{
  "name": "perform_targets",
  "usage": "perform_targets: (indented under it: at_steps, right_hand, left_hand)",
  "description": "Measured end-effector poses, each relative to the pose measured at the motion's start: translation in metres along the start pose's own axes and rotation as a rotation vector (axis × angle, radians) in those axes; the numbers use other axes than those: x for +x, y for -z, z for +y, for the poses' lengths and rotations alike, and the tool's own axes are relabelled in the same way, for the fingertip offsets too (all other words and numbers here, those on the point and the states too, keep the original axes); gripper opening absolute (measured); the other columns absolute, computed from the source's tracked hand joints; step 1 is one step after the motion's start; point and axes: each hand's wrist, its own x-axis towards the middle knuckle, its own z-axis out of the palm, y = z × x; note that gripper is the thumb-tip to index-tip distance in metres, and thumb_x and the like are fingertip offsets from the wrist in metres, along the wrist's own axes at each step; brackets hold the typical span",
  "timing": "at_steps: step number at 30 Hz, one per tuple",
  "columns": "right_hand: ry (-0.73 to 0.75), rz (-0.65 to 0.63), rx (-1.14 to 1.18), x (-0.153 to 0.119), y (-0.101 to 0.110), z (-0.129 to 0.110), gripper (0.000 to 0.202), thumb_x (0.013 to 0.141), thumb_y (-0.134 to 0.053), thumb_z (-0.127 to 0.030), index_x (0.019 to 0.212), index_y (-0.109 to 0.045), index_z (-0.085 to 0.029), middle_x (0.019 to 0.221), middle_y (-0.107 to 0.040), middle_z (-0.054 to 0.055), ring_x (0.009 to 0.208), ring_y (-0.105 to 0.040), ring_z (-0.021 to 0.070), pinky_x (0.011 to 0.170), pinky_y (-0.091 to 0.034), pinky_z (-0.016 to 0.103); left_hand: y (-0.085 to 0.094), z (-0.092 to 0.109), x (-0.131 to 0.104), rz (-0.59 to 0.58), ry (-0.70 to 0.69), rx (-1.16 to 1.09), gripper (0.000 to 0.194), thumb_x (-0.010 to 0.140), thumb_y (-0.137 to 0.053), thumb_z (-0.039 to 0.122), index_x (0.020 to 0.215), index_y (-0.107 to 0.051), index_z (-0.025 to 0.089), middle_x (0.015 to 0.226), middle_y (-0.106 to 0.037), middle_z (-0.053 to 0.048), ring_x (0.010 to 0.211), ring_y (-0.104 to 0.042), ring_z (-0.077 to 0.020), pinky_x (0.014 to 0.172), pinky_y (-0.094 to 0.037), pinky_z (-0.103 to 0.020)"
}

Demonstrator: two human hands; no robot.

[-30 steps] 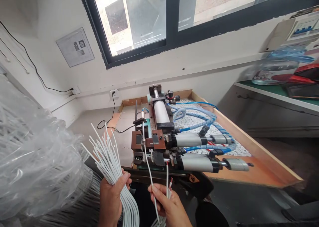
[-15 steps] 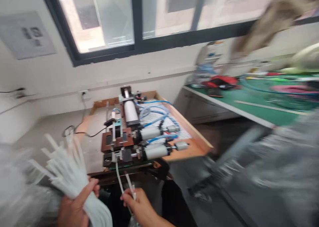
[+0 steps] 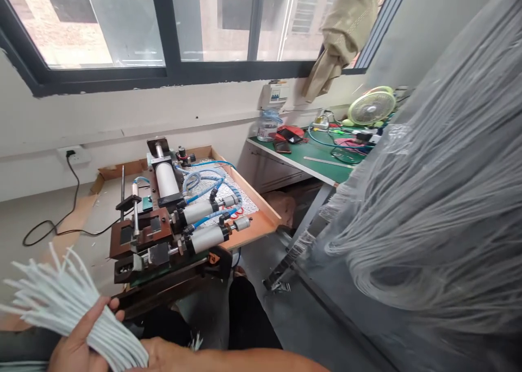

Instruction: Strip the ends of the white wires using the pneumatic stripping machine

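Note:
At the lower left, a thick bundle of white cables (image 3: 93, 317) fans out toward the upper left. My left hand (image 3: 79, 339) is closed around it, thumb on top. My right hand (image 3: 159, 354) is against the lower end of the same bundle and looks closed on it; the frame's bottom edge cuts off most of its fingers. Ahead of both hands stands a bench machine (image 3: 157, 241) with silver pneumatic cylinders, brown blocks and metal jaws. No cable runs from its front jaw.
Blue air hoses (image 3: 220, 184) lie coiled in the wooden-edged tray (image 3: 265, 211). To the right is a green table (image 3: 322, 162) with a phone, a red pouch and a fan (image 3: 372, 108). Large bundles of wrapped translucent strands (image 3: 428, 214) hang at the right.
The view has swung right. My right hand has moved from a few thin cables below the machine's front to the bundle in my left hand. The cable at the front jaw is gone from there.

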Motion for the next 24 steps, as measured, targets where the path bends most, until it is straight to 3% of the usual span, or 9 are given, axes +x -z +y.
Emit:
perform_targets:
  at_steps: [2,4,8,10,12,14,17,20,24]
  right_hand:
    - [-0.054,-0.187,0.012,0.001,-0.014,0.005,0.036,0.047,-0.066,-0.059,0.055,-0.065,-0.024,0.05,-0.055,-0.003,0.044,-0.048,0.012,0.047,-0.04,0.023]
    - [-0.049,-0.157,0.062,-0.001,-0.022,0.012,0.045,0.05,-0.061,-0.064,0.057,-0.063,-0.02,0.048,-0.05,-0.003,0.04,-0.042,0.0095,0.045,-0.037,0.022]
    - [-0.057,-0.218,0.026,-0.006,-0.022,0.011,0.051,0.064,-0.05,-0.063,0.071,-0.063,-0.014,0.052,-0.052,-0.001,0.045,-0.045,0.0109,0.05,-0.039,0.024]
    - [0.034,-0.249,-0.063,-0.004,-0.019,-0.001,0.046,0.068,-0.053,-0.055,0.086,-0.063,-0.015,0.068,-0.059,0.003,0.063,-0.054,0.016,0.065,-0.043,0.028]
    - [0.19,-0.16,-0.162,0.0,-0.016,-0.019,0.038,0.07,-0.056,-0.046,0.096,-0.062,-0.018,0.085,-0.06,0.005,0.085,-0.054,0.0193,0.08,-0.04,0.03]
    - [0.28,-0.054,-0.242,0.006,-0.015,-0.037,0.03,0.072,-0.057,-0.039,0.093,-0.064,-0.019,0.087,-0.059,0.005,0.083,-0.053,0.0187,0.073,-0.043,0.027]
    - [0.299,-0.016,-0.316,0.014,-0.015,-0.055,0.021,0.07,-0.059,-0.035,0.075,-0.069,-0.018,0.072,-0.054,0.002,0.061,-0.051,0.014,0.048,-0.041,0.021]
    - [0.302,-0.04,-0.282,0.017,-0.017,-0.058,0.022,0.07,-0.06,-0.034,0.063,-0.067,-0.015,0.062,-0.051,0.001,0.054,-0.047,0.0115,0.044,-0.038,0.02]
    - [0.221,-0.034,-0.093,0.019,-0.017,-0.05,0.026,0.069,-0.06,-0.038,0.063,-0.065,-0.013,0.051,-0.047,-0.002,0.045,-0.04,0.0086,0.043,-0.036,0.021]
  left_hand:
    - [0.006,-0.007,-0.01,-0.182,0.109,-0.019,0.008,0.055,-0.069,0.025,0.06,-0.065,0.021,0.049,-0.066,0.003,0.042,-0.058,-0.0147,0.04,-0.05,-0.026]
    - [0.014,-0.014,-0.019,-0.305,0.096,-0.041,0.013,0.051,-0.071,0.02,0.06,-0.063,0.018,0.047,-0.065,0.001,0.043,-0.059,-0.0162,0.04,-0.049,-0.025]
    - [0.024,-0.027,-0.028,-0.336,0.045,0.006,0.016,0.056,-0.069,0.019,0.067,-0.059,0.014,0.047,-0.063,-0.001,0.041,-0.057,-0.0145,0.042,-0.046,-0.025]
    - [0.026,-0.028,-0.03,-0.359,-0.024,-0.014,0.015,0.057,-0.068,0.018,0.068,-0.058,0.014,0.048,-0.063,0.0,0.043,-0.056,-0.0126,0.044,-0.045,-0.024]
    - [0.027,-0.027,-0.033,-0.392,-0.09,-0.053,0.017,0.056,-0.069,0.014,0.07,-0.059,0.014,0.054,-0.064,0.001,0.048,-0.057,-0.0119,0.05,-0.045,-0.024]
    - [0.027,-0.027,-0.036,-0.431,-0.117,-0.069,0.02,0.055,-0.068,0.012,0.073,-0.06,0.014,0.06,-0.065,0.001,0.053,-0.058,-0.0129,0.053,-0.045,-0.025]
    - [0.027,-0.027,-0.04,-0.463,-0.123,-0.036,0.024,0.055,-0.067,0.012,0.078,-0.062,0.014,0.064,-0.065,0.0,0.056,-0.058,-0.0155,0.053,-0.044,-0.027]
    - [0.028,-0.027,-0.039,-0.456,-0.17,-0.014,0.022,0.057,-0.066,0.011,0.079,-0.062,0.015,0.065,-0.065,-0.001,0.057,-0.057,-0.0152,0.054,-0.044,-0.027]
    - [0.029,-0.027,-0.037,-0.432,-0.227,-0.006,0.015,0.059,-0.065,0.011,0.073,-0.061,0.014,0.062,-0.064,0.0,0.056,-0.056,-0.0146,0.055,-0.045,-0.027]
